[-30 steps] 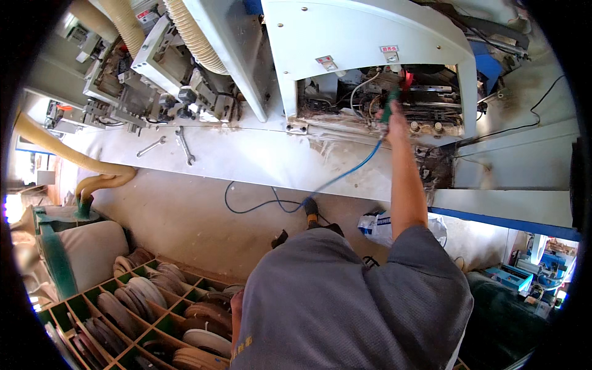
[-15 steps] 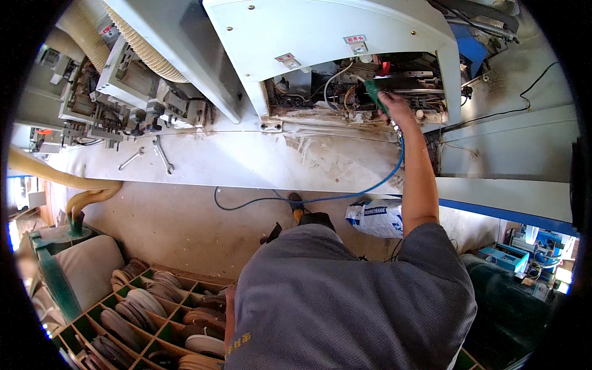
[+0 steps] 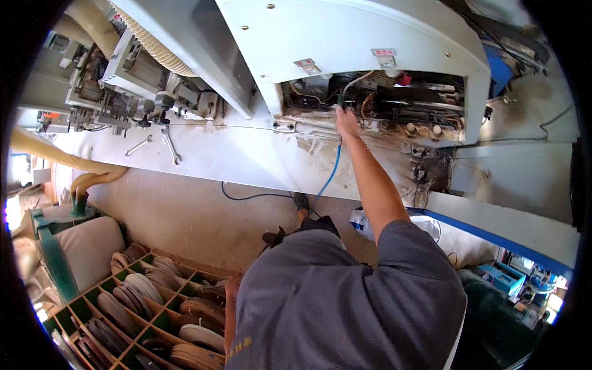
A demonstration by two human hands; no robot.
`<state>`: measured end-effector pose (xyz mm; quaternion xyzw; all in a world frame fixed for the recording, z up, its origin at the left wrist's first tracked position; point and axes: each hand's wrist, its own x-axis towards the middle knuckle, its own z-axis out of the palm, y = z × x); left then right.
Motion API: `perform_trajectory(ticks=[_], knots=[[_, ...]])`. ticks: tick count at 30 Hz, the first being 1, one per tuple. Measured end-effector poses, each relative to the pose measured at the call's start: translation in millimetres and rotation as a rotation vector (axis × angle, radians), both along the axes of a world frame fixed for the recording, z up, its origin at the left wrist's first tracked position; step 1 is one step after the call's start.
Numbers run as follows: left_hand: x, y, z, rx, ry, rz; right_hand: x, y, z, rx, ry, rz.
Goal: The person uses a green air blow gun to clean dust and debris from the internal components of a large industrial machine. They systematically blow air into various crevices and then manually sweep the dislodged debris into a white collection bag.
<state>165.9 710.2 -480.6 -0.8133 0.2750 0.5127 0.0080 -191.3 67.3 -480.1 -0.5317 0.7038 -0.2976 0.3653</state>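
My right hand [image 3: 346, 123] is wrapped round an air blow gun [image 3: 341, 100], mostly hidden by the hand; its green body showed in the earlier frame. The gun points into the low opening of the white machine housing [image 3: 357, 37], towards the grimy mechanism [image 3: 407, 102] inside. From the back of my grip a blue air hose [image 3: 333, 169] runs down over the ledge towards the floor. My left hand [image 3: 232, 287] hangs low beside my body, close to the divided wooden rack [image 3: 161, 295]; its fingers cannot be made out.
Two wrenches [image 3: 171, 147] lie on the white machine ledge [image 3: 228, 148] to the left. Rolls of edge-banding strip [image 3: 145, 287] fill the rack behind. A ribbed cream duct [image 3: 68, 161] bends down at the far left. A white plastic sack [image 3: 362, 223] sits under the ledge.
My right hand has moved left along the opening with the blow gun, drawing the blue hose along. The view has shifted a little, and the left hand shows more beside the rack.
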Motion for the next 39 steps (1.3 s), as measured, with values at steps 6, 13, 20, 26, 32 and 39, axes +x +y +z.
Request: perform_trajectory(ticks=[6, 13, 20, 26, 32, 39], knots=[[-37.9, 66.9, 17.7, -0.029, 0.07, 0.78, -2.6, -108.7, -88.0, 0.222, 0.076, -0.198], [-77.6, 123.8, 12.8, 0.01, 0.098, 0.75, 28.8, -72.3, -50.0, 0.099, -0.142, -0.42], [-51.0, 105.6, -8.2, -0.048, 0.153, 0.706, 41.0, -2.0, -21.1, -0.199, 0.25, -0.207], [-23.2, 75.0, -10.5, -0.118, 0.195, 0.87, 56.5, 49.5, 11.1, 0.068, 0.171, -0.21], [-9.1, 72.9, -19.4, -0.119, 0.205, 0.754, 15.5, 77.4, -34.2, -0.085, -0.034, -0.341], [4.6, 72.7, -30.8, -0.086, 0.192, 0.572, -17.0, 76.4, -6.0, 0.152, -0.749, -0.365]])
